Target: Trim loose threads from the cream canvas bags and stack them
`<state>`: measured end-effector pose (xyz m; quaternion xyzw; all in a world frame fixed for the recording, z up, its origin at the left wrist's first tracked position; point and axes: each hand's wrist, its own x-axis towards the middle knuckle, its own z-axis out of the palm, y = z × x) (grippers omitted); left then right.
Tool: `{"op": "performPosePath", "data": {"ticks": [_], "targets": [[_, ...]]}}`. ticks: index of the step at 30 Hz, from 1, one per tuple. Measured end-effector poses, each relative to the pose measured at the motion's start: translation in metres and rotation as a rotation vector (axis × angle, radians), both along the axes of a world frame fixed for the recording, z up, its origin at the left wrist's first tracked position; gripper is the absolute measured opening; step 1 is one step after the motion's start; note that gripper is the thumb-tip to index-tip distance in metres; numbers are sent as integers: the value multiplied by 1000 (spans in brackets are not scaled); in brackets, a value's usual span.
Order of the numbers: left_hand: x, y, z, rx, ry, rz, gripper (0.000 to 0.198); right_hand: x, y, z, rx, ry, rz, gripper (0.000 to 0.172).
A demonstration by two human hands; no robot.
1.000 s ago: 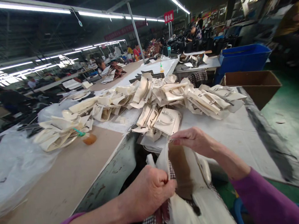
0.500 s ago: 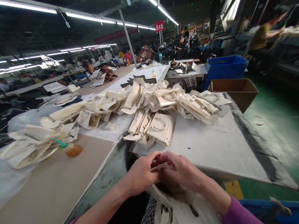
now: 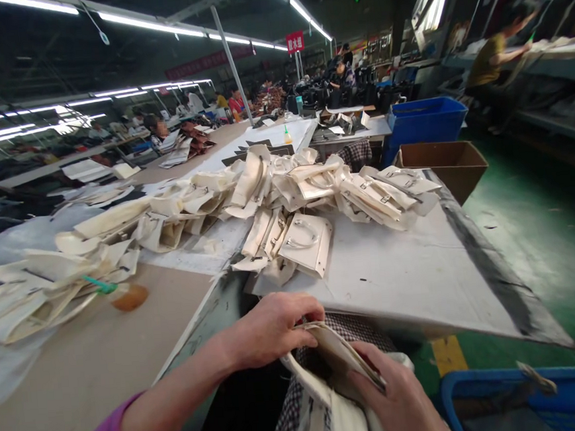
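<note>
A cream handbag [image 3: 335, 351] rests on my lap with its top opening facing up. My left hand [image 3: 281, 325] pinches the far left end of its rim between thumb and fingers. Along the right side of the rim, my right hand [image 3: 390, 386] grips the edge, thumb on the inner side and fingers outside. The bag's lower part is cut off by the bottom of the view. Checked cloth [image 3: 351, 327] shows beyond and beneath the bag. Just ahead on the table, another cream handbag [image 3: 307, 244] with looped handles lies flat.
More cream bags [image 3: 309, 180] are heaped across the white-covered table [image 3: 402, 279]. A bottle of amber liquid [image 3: 127, 298] with a green nozzle lies at left. A blue bin [image 3: 422, 122] and cardboard box [image 3: 445, 156] stand behind; a blue tub [image 3: 520, 383] is low right.
My hands have moved apart along the bag's rim. The right hand came down and toward me, the left stayed near the far end, and the opening now shows wider.
</note>
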<state>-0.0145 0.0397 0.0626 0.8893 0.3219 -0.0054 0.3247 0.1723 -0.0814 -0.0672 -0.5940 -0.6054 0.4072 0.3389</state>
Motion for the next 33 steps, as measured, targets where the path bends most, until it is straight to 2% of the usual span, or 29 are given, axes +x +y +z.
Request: {"op": "performPosePath", "data": {"ticks": [4, 6, 9, 14, 19, 23, 28, 33], "targets": [[2, 5, -2, 13, -2, -13, 10, 4, 0, -6, 73, 32, -66, 26], [1, 6, -5, 13, -4, -17, 9, 7, 1, -5, 49, 42, -78, 24], [0, 10, -11, 2, -34, -18, 18, 12, 6, -1, -21, 70, -87, 25], [1, 24, -21, -72, -60, -51, 23, 20, 15, 1, -107, 163, 1, 29], [4, 37, -25, -116, -76, -104, 21, 25, 21, -1, -51, 280, 78, 37], [6, 42, -29, -151, -105, -109, 22, 25, 26, -1, 4, 247, 49, 37], [6, 46, -37, -382, -134, -20, 23, 25, 32, -2, 54, 215, 67, 35], [4, 55, -47, -742, -86, 96, 19, 33, 34, -5, 21, 290, 191, 29]]}}
